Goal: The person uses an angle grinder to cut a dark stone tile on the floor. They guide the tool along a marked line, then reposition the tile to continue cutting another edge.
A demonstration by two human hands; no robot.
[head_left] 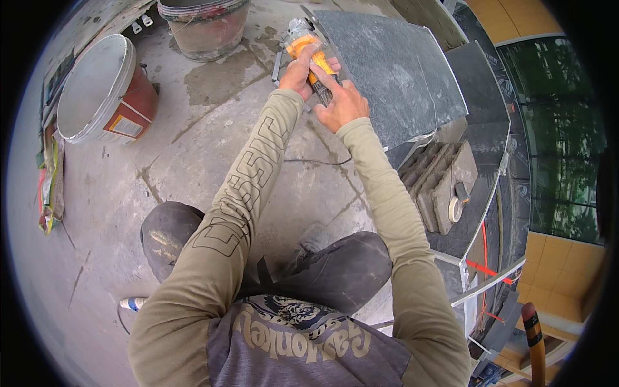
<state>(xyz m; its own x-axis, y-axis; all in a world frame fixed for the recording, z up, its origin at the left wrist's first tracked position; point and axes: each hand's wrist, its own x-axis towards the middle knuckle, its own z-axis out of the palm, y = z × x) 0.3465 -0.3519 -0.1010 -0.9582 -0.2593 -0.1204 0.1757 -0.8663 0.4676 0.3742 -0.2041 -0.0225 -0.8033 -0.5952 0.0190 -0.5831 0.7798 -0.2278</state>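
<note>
My left hand (298,72) and my right hand (343,104) are both closed on an orange and black angle grinder (299,45). The left grips its body near the metal head, while the right wraps the dark rear end. Its grey head and disc lie against the left edge of a large dark grey stone slab (400,71), though whether the disc touches the slab I cannot tell. White dust marks the slab's surface. A black cord (316,161) runs over the concrete floor below my hands.
At the left stands a red and white bucket (138,97), with a dirty tub (205,32) farther back. Ribbed grey blocks (435,184) bear a tape roll (455,209) at the right, beside another dark slab (480,84). A white and blue cord connector (133,303) lies lower left.
</note>
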